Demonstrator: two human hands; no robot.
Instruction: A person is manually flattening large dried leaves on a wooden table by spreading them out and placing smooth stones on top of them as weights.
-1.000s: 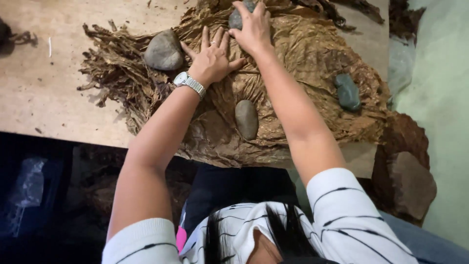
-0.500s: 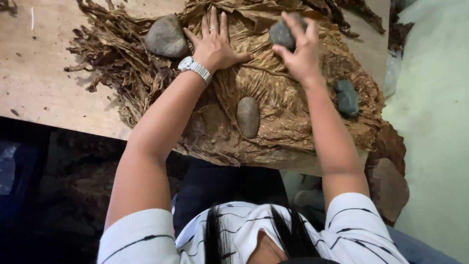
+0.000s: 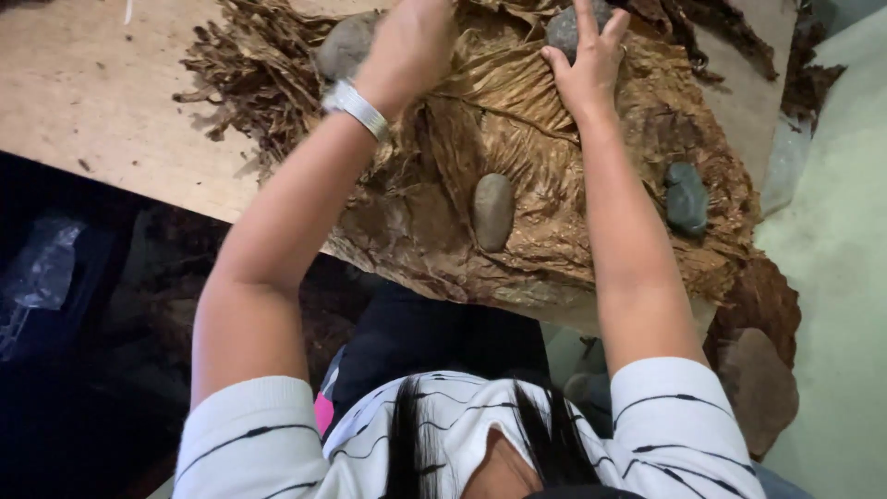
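A broad stack of brown dried leaves (image 3: 527, 148) lies on a wooden table (image 3: 92, 102). My right hand (image 3: 589, 69) grips a grey stone (image 3: 562, 28) at the far side of the stack, fingers spread around it. My left hand (image 3: 411, 46), with a metal watch (image 3: 356, 109) on its wrist, hovers over the stack's far left part beside another grey stone (image 3: 344, 46). Its fingertips run off the top edge. A tan oval stone (image 3: 492, 211) rests mid-stack. A dark green stone (image 3: 686, 197) sits at the right.
A heap of shredded dry leaf stems (image 3: 245, 79) lies left of the stack. A brown rock (image 3: 758, 383) and loose leaves sit at the lower right by a pale green floor (image 3: 832, 277). Dark space lies under the table's near edge.
My right hand has carried the grey stone rightward over the stack. My left hand, flat with spread fingers before, has lifted and shifted toward the far edge.
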